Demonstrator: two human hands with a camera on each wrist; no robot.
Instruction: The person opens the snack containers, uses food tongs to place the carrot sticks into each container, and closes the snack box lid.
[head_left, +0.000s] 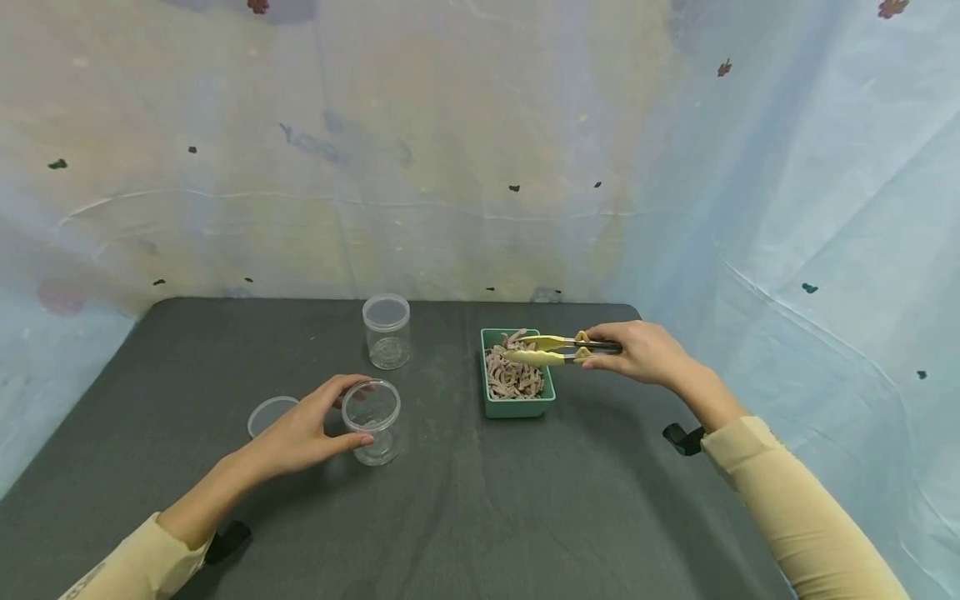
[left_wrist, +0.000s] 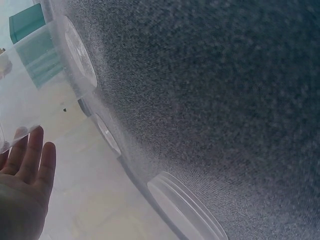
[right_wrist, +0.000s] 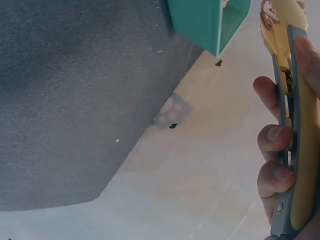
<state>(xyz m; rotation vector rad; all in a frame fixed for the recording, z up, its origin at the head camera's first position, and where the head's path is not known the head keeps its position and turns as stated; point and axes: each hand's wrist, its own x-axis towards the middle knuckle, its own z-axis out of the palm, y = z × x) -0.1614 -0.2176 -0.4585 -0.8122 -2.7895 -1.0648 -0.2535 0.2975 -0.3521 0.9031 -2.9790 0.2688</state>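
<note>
My left hand point(head_left: 303, 429) holds a clear open jar point(head_left: 378, 442) upright at its rim, thumb on the near side and fingers on the far side. In the left wrist view the fingers point(left_wrist: 34, 157) lie against the jar wall point(left_wrist: 25, 95). My right hand point(head_left: 637, 352) grips yellow and black tongs point(head_left: 543, 357) over a green container point(head_left: 517, 407) that holds greyish-brown strips point(head_left: 513, 379). In the right wrist view the right hand's fingers point(right_wrist: 275, 182) wrap the tongs point(right_wrist: 305, 150), with a strip visible at the tips beside the green container point(right_wrist: 200, 22).
A lidded clear jar point(head_left: 388, 342) stands behind the held one. A clear round lid point(head_left: 262, 413) lies left of it on the dark table point(head_left: 465, 517), partly behind my left hand. A patterned sheet point(head_left: 450, 125) hangs beyond the table.
</note>
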